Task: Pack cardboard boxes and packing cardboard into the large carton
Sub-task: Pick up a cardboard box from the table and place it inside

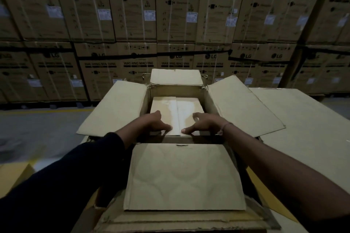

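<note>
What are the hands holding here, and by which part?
Both hands, left hand and right hand, rest on the near end of the inner box inside the large carton, fingers spread on its top. A closed grip cannot be confirmed.

Dark left sleeve [62, 172], right wristband [225, 126]

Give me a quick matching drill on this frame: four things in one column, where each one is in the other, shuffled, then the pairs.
Things:
1. left hand
2. right hand
3. near flap
4. washing machine boxes

Places:
A. stacked in rows behind the large carton
B. folded out toward the person, below both hands
C. resting on the right half of the small box inside the carton
D. resting on the left half of that box

Pairs: 1-D, 2-C, 3-B, 4-A
</note>
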A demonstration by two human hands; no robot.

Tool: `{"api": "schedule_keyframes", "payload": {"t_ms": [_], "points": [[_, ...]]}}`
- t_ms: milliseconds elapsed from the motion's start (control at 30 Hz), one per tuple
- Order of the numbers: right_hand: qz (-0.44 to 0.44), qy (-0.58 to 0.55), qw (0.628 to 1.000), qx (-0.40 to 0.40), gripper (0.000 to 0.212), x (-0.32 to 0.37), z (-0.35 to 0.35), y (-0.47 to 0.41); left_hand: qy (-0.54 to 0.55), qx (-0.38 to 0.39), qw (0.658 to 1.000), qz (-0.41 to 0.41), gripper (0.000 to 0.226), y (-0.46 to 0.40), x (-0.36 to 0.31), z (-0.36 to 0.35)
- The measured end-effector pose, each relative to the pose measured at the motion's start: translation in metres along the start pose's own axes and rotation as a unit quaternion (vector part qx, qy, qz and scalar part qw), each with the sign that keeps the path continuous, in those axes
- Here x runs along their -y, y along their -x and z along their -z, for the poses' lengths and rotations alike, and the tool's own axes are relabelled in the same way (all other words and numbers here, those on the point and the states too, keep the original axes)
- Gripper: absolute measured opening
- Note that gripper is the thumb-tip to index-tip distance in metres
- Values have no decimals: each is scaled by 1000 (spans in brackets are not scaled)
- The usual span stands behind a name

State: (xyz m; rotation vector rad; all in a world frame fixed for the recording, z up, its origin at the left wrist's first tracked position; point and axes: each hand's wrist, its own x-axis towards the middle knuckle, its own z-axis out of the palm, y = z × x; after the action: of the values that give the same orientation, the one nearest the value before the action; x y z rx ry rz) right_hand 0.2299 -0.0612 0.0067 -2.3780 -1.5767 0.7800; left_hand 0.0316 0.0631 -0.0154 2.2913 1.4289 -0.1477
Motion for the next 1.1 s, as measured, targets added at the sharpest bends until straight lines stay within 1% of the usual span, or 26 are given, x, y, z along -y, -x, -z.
{"api": "schedule_keyframes", "payload": {"t_ms": [67,167,200,300,433,533,567,600,667,700,767,800,833,867,933,967,1000,1033,1100], "points": [[-20,41,998,41,114,0,-14,-9,-29,37,999,14,111,-8,-2,-14],[-25,150,984,92,77,2,-31,-19,-70,96,992,30,118,-12,-5,-34],[-23,170,980,103,73,3,-33,-20,-86,110,990,26,118,-12,-5,-37],[-25,199,973,113,81,1,-36,-23,-116,126,985,19,111,-13,-3,-44],[-35,209,971,114,93,-5,-45,-26,-158,109,981,-1,100,-11,-6,-50],[-32,208,970,121,96,-7,-49,-27,-194,100,976,-16,94,-5,-8,-50],[-32,204,971,123,98,-9,-49,-27,-192,89,977,-33,93,-1,-10,-47],[-36,198,971,128,102,-11,-49,-28,-212,77,972,-69,94,-2,-11,-43],[-44,186,971,141,108,-14,-48,-29,-271,78,946,-159,89,-5,-19,-36],[-47,185,971,146,110,-16,-47,-30,-286,94,933,-200,80,-6,-25,-35],[-47,189,969,153,112,-18,-45,-30,-281,119,918,-252,56,-7,-37,-35],[-48,193,967,157,112,-18,-45,-30,-300,115,907,-272,46,-5,-41,-35],[-49,196,966,162,113,-18,-45,-31,-328,98,894,-291,39,-3,-43,-35],[-51,199,965,165,113,-17,-44,-32,-363,71,876,-310,39,-1,-45,-32],[-53,206,963,165,113,-18,-44,-32,-439,9,833,-336,48,5,-46,-23],[-54,208,963,162,113,-18,-43,-32,-457,-18,822,-338,52,8,-47,-16],[-53,213,963,154,113,-18,-43,-32,-464,-38,820,-333,55,10,-48,-7],[-51,224,963,143,113,-18,-42,-31,-462,-47,827,-317,56,12,-47,5],[-52,244,960,126,114,-17,-42,-28,-441,-36,858,-260,45,15,-35,31]]}}
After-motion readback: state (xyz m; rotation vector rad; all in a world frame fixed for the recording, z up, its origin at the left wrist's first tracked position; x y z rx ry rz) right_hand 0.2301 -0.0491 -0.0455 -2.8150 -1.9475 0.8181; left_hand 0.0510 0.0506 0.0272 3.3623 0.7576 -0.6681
